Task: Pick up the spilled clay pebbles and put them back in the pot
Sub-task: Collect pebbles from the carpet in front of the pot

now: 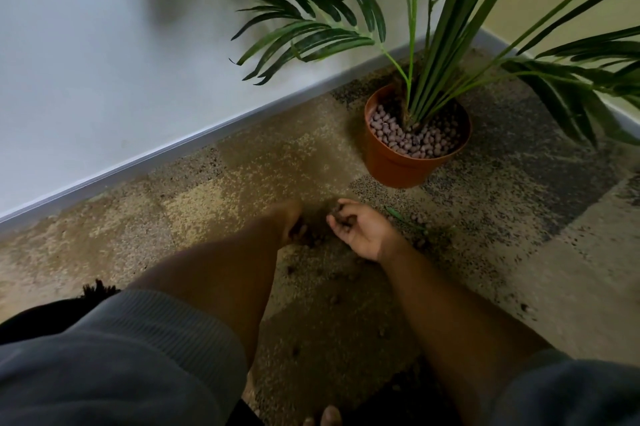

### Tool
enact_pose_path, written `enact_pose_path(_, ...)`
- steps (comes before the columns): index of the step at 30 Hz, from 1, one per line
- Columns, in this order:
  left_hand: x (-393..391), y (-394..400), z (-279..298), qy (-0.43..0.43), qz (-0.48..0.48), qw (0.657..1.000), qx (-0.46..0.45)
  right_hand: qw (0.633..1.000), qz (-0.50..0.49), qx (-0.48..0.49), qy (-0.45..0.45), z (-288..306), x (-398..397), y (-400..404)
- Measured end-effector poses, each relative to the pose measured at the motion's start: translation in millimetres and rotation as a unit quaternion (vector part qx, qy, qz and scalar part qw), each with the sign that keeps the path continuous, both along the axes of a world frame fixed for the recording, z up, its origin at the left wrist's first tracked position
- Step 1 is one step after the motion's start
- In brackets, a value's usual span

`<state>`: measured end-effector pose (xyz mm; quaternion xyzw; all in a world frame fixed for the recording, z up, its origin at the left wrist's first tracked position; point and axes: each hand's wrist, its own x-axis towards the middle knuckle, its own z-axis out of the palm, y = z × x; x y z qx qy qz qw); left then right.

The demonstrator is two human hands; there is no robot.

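Both my forearms reach forward, bare below pushed-up grey sleeves. My left hand (pixel 289 223) points down, its fingers blurred and hidden from me. Just right of it, my right hand (pixel 356 226) lies palm up, fingers curled in a cupped grip.

**Count on the carpet**

One orange pot (pixel 398 166), one palm plant (pixel 433 44). Two hands: left hand (pixel 289 223), right hand (pixel 360 230). Two grey sleeves (pixel 121 356). Clay pebbles in pot (pixel 412 138): too many to count. Loose pebbles on carpet (pixel 420 242): several, blurred, exact number unclear. One fallen green leaf (pixel 398 216).
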<state>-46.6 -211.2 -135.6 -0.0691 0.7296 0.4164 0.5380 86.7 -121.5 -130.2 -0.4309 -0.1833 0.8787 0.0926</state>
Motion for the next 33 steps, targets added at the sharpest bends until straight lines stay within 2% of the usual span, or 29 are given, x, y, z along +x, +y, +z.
enact_pose_path(3,4.9,0.6,6.2,-0.098,0.055,0.993,0.037,0.998,-0.029,-0.036,0.051,1.7,5.9,-1.3)
enact_pose_path(6,9.6,4.6,12.1,-0.146,0.07,0.984,0.071,0.996,-0.017,-0.042,0.075,7.4,2.7,-6.1)
enact_pose_path(10,13.8,9.3,15.7,-0.165,0.06,0.979,0.101,0.997,0.039,-0.02,0.062,13.3,-6.9,-9.3)
enact_pose_path(15,15.2,12.1,16.9,-0.172,0.071,0.975,0.124,0.997,0.04,0.032,0.051,16.7,-14.7,-5.2)
enact_pose_path(21,14.6,30.6,31.8,-0.188,0.067,0.969,0.145,0.997,0.015,0.002,0.077,31.0,-12.0,6.4)
enact_pose_path(24,7.6,53.5,43.9,-0.173,0.157,0.959,0.163,0.995,-0.02,0.001,0.103,45.6,-14.1,17.3)
enact_pose_path(27,3.9,76.0,60.7,-0.155,0.215,0.939,0.221,0.986,-0.075,-0.014,0.149,65.9,-14.9,32.9)
enact_pose_path(30,4.4,97.1,80.8,-0.157,0.229,0.923,0.266,0.967,-0.167,-0.032,0.19,90.1,-13.9,51.9)
enact_pose_path(33,8.8,116.4,99.8,-0.152,0.228,0.915,0.296,0.952,-0.26,-0.019,0.159,109.9,-12.8,70.8)
